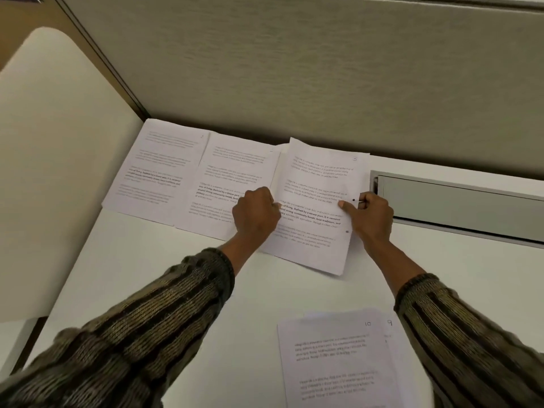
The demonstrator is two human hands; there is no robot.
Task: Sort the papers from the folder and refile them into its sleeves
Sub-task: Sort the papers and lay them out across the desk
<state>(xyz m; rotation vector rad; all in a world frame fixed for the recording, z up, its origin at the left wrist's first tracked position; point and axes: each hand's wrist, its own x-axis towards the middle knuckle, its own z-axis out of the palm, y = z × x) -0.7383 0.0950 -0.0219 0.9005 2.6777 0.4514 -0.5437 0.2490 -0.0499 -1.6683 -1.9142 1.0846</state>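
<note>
Printed sheet (316,184), thin flat white rectangle: side edges pinched in curled fingers of left hand (255,212) and right hand (371,214)

We have bare desk (294,290) open between our left sleeve (147,319) and right sleeve (459,334), and more to the left. Ahead, the row of sheets (164,169) runs up to the partition wall (294,69), which closes the far side. The grey recessed tray (459,204) bounds the right; a paper stack (332,357) lies just beside the right sleeve.
</note>
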